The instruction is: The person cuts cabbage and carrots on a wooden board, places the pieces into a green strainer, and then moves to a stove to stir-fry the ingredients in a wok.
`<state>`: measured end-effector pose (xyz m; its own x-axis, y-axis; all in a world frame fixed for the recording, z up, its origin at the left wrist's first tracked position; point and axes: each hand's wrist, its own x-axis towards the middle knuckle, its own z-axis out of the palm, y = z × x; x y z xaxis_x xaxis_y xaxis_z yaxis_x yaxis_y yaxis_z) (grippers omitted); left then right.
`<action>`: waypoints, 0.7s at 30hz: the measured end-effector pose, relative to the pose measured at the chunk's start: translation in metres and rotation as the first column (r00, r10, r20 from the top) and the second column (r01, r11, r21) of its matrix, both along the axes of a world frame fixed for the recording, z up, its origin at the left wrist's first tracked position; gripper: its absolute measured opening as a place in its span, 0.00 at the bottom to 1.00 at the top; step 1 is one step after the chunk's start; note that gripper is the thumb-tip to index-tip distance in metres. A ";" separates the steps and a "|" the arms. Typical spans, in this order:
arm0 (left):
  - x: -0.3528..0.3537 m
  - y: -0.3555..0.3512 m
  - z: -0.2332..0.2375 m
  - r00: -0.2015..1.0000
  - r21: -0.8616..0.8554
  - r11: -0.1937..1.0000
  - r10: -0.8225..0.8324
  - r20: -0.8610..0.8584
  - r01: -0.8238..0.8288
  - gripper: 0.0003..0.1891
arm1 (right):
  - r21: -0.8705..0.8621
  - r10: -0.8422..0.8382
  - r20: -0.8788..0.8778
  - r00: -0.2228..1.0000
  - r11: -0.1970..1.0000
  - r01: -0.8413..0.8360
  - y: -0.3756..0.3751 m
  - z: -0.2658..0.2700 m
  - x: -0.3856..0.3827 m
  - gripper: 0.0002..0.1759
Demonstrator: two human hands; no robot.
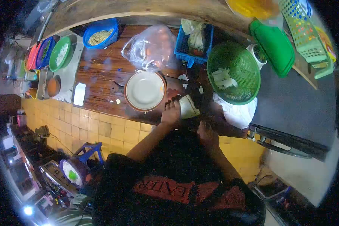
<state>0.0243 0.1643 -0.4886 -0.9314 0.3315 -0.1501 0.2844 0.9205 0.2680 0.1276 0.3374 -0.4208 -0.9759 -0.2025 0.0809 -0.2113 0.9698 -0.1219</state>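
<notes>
My left hand (171,113) rests at the left side of a pale cabbage piece (188,107), its fingers bent against it at the table's front edge. Just right of and below the cabbage is my right hand (208,134), closed; what it grips, if anything, is too dark to make out. A cream plate with a brown rim (145,91) lies left of the cabbage. Up and to the right, a green mesh basket (246,60) contains some pale leafy pieces (224,78).
Behind the plate sit a plastic bag of eggs (154,47) and a blue basket (179,49) holding cabbage. A blue bowl (115,35) and green bowl (69,52) stand farther left. White plastic (239,113) lies under the mesh basket, and small scraps dot the table (98,81).
</notes>
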 end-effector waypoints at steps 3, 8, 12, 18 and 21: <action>-0.002 -0.002 0.011 0.998 -0.016 0.999 -0.042 0.057 0.043 0.23 | -0.034 -0.033 0.082 0.996 0.999 0.036 -0.001 0.018 -0.008 0.21; -0.001 -0.002 -0.023 0.997 -0.074 0.996 -0.050 -0.063 0.046 0.33 | 0.094 -0.123 0.251 0.960 0.990 0.103 0.000 0.008 -0.004 0.24; -0.007 0.000 0.009 0.998 0.037 0.999 -0.041 0.038 0.040 0.26 | 0.093 -0.063 0.216 0.974 0.995 0.043 -0.006 0.031 -0.014 0.22; -0.003 0.001 0.006 1.000 0.030 0.999 -0.009 -0.029 0.010 0.21 | 0.333 -0.066 0.260 0.963 0.943 -0.026 0.007 -0.027 -0.012 0.18; 0.001 0.003 -0.006 0.988 -0.038 0.999 -0.032 -0.152 0.026 0.21 | 0.359 0.100 0.028 0.995 0.928 -0.103 0.008 -0.039 -0.018 0.16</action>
<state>0.0253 0.1674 -0.4943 -0.9345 0.3555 -0.0194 0.3460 0.9195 0.1868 0.1098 0.3451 -0.4593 -0.9489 -0.3145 -0.0245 -0.3116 0.9223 0.2284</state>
